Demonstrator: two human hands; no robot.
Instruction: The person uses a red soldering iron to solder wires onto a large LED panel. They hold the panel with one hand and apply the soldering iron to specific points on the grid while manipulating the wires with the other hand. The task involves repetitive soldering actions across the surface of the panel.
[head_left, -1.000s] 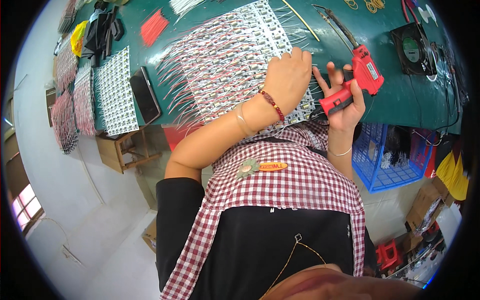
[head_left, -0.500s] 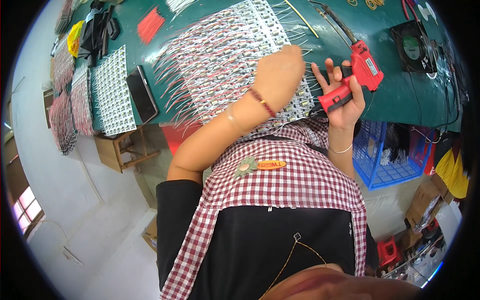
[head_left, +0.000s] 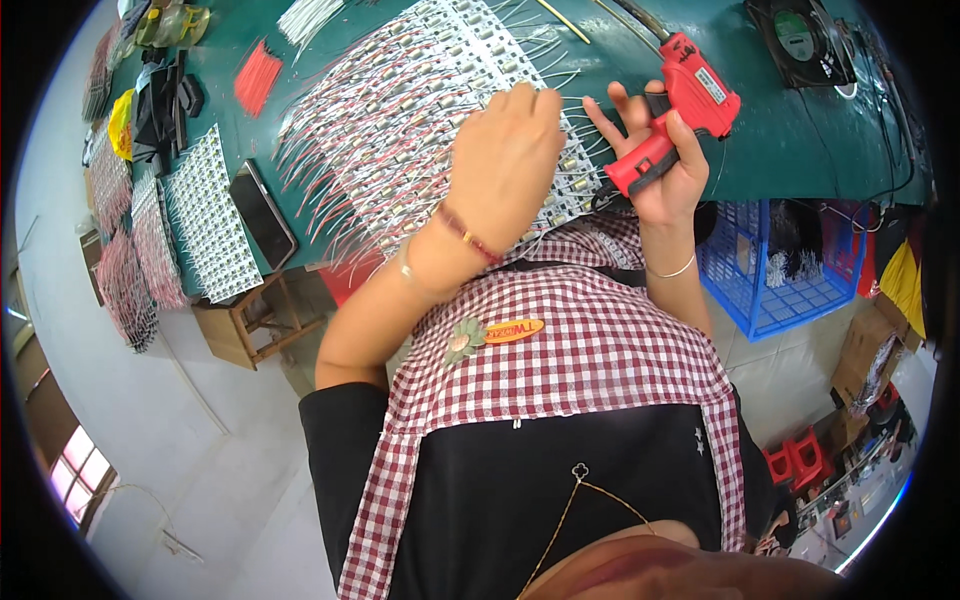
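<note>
My left hand (head_left: 508,160), a beaded bracelet at its wrist, rests over a large panel of small circuit boards (head_left: 420,120) with red and white wires sticking out from it. Its fingers are curled together, and what they pinch, if anything, is hidden beneath them. At the panel's right edge my right hand (head_left: 668,190) is wrapped round the handle of a red soldering gun (head_left: 695,88). The gun's metal tip points up and away to the left. Some of the right fingers stick out beside the white wires.
A phone (head_left: 263,215) and another board panel (head_left: 215,215) lie left on the green table (head_left: 770,150). Bundles of red wires (head_left: 259,78) and white wires (head_left: 306,20) lie farther back. Right are a black fan (head_left: 800,40) and, below the table, a blue crate (head_left: 775,318).
The view has shifted, so the table contents sit higher and mostly farther left. My left hand has moved slightly along the panel. The soldering gun stays in my right hand.
</note>
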